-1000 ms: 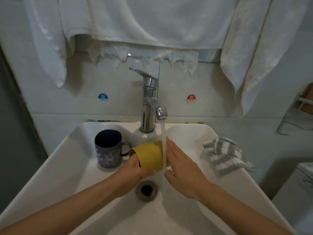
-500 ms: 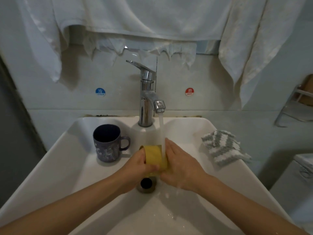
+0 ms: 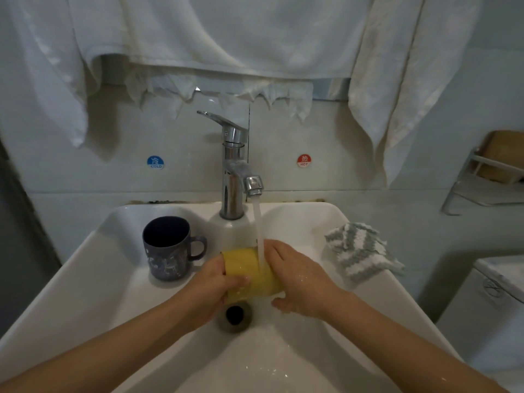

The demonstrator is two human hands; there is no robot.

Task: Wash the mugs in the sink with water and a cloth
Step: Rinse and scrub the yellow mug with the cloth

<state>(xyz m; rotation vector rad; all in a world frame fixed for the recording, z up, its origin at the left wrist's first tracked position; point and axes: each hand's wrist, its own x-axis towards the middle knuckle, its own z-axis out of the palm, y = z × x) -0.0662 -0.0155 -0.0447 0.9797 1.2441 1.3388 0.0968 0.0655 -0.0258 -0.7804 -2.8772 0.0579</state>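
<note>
A yellow mug (image 3: 249, 272) lies on its side above the drain, under the running water from the chrome tap (image 3: 234, 177). My left hand (image 3: 211, 289) grips its left end, fingers curled over the rim. My right hand (image 3: 297, 279) cups its right end with fingers laid over the top and thumb below. A dark blue mug (image 3: 167, 249) stands upright in the white sink (image 3: 85, 279) at the back left, apart from both hands. A grey and white striped cloth (image 3: 360, 258) lies on the sink's right rim.
The drain (image 3: 234, 315) sits just below the yellow mug. White towels (image 3: 226, 38) hang above the tap. A metal wall rack (image 3: 487, 177) is at the right, and a white appliance (image 3: 493, 307) stands below it.
The yellow mug has come lower and closer to the drain under the stream. My right hand went from flat against its end to cupped round it.
</note>
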